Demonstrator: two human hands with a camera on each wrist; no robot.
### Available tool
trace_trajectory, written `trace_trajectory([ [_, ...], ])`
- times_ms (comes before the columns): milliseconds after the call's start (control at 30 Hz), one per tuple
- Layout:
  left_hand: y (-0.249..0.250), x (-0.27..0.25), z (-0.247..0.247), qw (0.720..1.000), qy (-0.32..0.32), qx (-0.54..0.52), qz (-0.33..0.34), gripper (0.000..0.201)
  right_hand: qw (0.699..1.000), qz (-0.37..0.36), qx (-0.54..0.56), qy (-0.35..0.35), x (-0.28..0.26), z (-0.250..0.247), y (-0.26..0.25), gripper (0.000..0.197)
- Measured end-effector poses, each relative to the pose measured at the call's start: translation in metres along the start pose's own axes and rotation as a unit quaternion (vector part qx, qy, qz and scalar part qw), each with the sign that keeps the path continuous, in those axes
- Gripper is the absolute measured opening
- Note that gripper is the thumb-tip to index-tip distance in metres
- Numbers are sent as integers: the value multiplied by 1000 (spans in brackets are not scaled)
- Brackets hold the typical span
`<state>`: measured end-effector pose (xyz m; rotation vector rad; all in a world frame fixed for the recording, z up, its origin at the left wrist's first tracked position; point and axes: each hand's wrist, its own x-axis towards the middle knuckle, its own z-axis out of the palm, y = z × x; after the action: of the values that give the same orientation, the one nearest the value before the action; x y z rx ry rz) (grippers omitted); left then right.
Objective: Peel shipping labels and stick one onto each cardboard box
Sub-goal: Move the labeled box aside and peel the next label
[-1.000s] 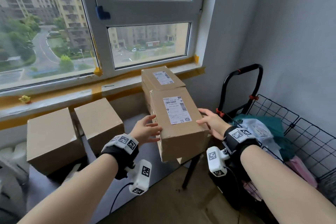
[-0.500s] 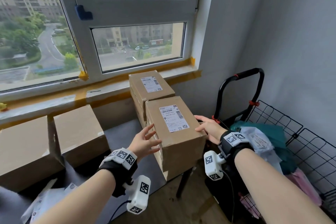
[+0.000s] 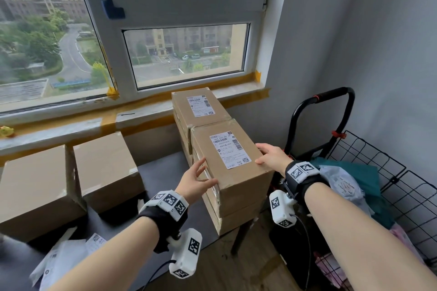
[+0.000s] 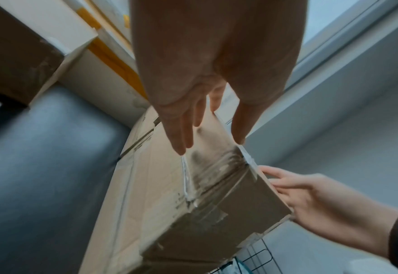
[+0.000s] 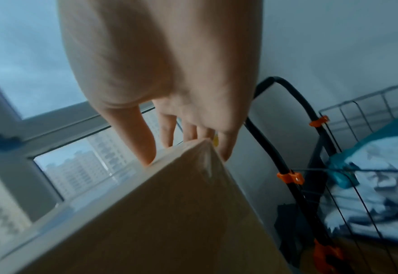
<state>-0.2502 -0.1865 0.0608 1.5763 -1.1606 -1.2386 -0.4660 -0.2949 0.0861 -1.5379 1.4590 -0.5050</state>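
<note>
Cardboard box (image 3: 238,186), white barcoded label (image 3: 229,150)

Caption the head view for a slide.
Both hands, left hand and right hand, steady a labelled cardboard box stacked at the table's corner.

label (image 3: 229,150) print too small to read, leftmost box (image 3: 35,186) cropped

Labelled box (image 3: 234,172) before another (image 3: 198,111), two boxes (image 3: 104,168) left.
</note>
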Motion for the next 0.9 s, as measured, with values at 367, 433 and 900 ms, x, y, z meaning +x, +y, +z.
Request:
trace_trajectory([
  [367, 8, -25, -91, 878, 79, 472, 16, 41, 925, -93, -368, 36, -33, 69, -66, 41],
  [433, -1, -35, -112, 857, 85, 509, 19, 37, 910, -115, -398, 27, -39, 93, -78, 40],
  [900, -85, -138, -233, 827, 133, 541, -72, 29, 844, -230, -476, -83, -84, 286, -136, 40],
])
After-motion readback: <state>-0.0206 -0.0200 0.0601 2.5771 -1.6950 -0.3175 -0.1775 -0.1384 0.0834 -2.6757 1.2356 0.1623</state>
